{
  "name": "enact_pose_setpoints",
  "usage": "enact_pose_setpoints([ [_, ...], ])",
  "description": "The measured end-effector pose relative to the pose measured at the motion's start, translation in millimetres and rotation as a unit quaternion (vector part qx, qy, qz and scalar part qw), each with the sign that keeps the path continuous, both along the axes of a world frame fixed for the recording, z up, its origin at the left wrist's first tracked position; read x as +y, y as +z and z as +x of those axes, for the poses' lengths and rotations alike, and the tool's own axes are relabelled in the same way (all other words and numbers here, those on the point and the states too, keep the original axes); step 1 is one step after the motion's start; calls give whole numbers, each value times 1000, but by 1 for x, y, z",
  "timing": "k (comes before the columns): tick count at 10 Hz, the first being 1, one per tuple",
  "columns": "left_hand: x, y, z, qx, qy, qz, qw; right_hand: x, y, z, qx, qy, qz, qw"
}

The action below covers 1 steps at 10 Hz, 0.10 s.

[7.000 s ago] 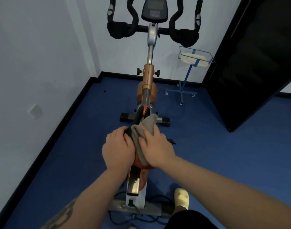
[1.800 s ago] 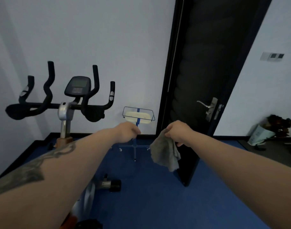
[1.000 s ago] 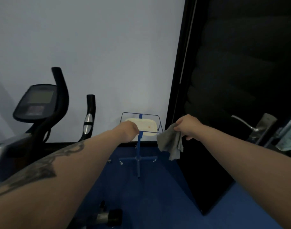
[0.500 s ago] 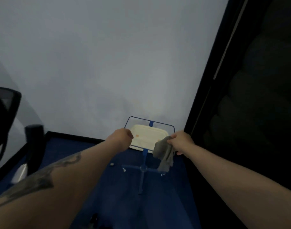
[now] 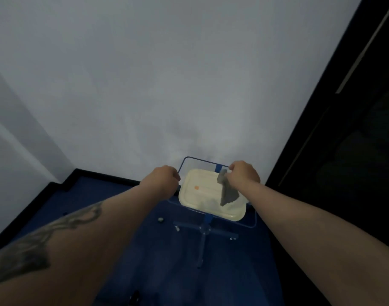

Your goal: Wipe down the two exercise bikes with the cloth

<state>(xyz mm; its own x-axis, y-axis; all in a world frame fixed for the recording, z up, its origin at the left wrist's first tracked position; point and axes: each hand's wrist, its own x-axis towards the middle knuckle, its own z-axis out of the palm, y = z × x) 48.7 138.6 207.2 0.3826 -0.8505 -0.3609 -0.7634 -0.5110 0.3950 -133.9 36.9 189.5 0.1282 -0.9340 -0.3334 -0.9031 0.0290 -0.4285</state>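
My right hand point(image 5: 244, 175) pinches the top of the grey cloth point(image 5: 228, 193), which hangs down over the right side of a cream tray point(image 5: 200, 195). The tray sits in a blue wire-frame stand point(image 5: 205, 219). My left hand point(image 5: 164, 177) is curled into a fist at the left rim of the stand's frame; I cannot tell whether it touches the wire. Neither exercise bike is in view.
The stand has a blue pole and a cross-shaped foot point(image 5: 203, 230) on the blue floor point(image 5: 167, 261). A white wall point(image 5: 167, 85) rises just behind it. A black door point(image 5: 354, 151) stands at the right. A black skirting point(image 5: 96, 175) runs along the wall's base.
I have moved closer to the stand and look down on it. My right hand has carried the cloth over the tray. My left fist has reached the frame's left rim. The bike has left view.
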Motion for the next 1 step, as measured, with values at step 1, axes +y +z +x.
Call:
enact_pose_setpoints([
  [1,-9,5,-1,12,9,-13,1000,1,6,1,2,16,-13,1000],
])
